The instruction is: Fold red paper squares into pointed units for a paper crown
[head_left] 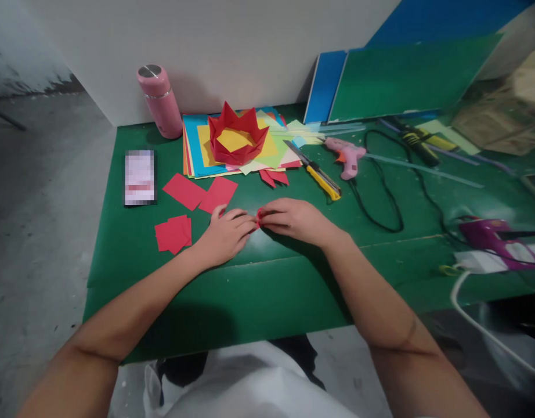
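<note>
Fingers of the left hand (226, 235) and the right hand (296, 220) meet above the near half of the green table (267, 302), drawn together at their tips with hardly any gap and pinching a small red paper piece (259, 218) between them; most of it is hidden, so its fold cannot be told. Left of the left hand lies a loose, overlapping pile of red paper squares (174, 234). Just beyond that hand are two red paper rectangles (184, 191), their ends meeting. On the right, a purple device (485, 235) sits by a white power strip (480, 262). Farther out, a pixelated rectangular item (139, 177) lies near the left edge, and a yellow-handled cutter (324, 183) rests slantwise past the right hand, beside a pink glue gun (346, 157) with a black cord (391, 215). Behind the rectangles, a stack of coloured paper (192, 154) bears a red, pointed paper ring (239, 155), upright, with yellow showing through its middle. A pink bottle (163, 104) stands left of the stack. Farthest back, a green board (407, 81) leans against the pale wall (250, 46).
</note>
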`<action>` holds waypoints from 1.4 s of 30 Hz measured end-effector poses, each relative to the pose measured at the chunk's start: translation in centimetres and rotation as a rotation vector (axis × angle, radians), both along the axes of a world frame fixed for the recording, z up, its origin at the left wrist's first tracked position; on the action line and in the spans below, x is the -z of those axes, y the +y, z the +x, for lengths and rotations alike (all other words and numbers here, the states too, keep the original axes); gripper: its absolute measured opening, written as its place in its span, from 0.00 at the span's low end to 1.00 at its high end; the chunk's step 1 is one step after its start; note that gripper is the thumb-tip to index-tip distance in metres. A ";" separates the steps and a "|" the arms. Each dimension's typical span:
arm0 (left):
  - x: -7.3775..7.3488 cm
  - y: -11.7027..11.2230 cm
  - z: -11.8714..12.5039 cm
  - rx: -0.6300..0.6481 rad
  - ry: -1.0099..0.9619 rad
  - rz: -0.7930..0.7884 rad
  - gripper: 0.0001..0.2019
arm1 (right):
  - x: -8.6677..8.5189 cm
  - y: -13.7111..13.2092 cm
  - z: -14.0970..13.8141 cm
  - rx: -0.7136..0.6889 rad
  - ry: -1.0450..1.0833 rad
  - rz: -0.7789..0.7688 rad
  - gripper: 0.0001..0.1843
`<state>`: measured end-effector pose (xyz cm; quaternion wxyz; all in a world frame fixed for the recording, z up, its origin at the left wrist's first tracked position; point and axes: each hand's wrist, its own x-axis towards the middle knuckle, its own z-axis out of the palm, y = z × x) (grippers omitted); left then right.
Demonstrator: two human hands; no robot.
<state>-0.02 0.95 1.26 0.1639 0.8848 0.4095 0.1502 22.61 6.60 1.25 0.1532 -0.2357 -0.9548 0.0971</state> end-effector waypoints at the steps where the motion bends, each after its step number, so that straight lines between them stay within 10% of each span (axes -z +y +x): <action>1: 0.0 0.0 0.1 -0.006 -0.006 -0.001 0.11 | 0.0 0.0 0.0 0.006 -0.014 0.022 0.13; 11: 0.5 0.5 -0.1 -0.004 -0.078 -0.007 0.06 | 0.8 -0.2 -0.8 -0.010 -0.018 0.123 0.13; 42: 0.8 -0.3 1.3 -0.354 -0.040 -0.016 0.10 | 0.3 -0.6 -1.8 0.075 0.086 -0.284 0.09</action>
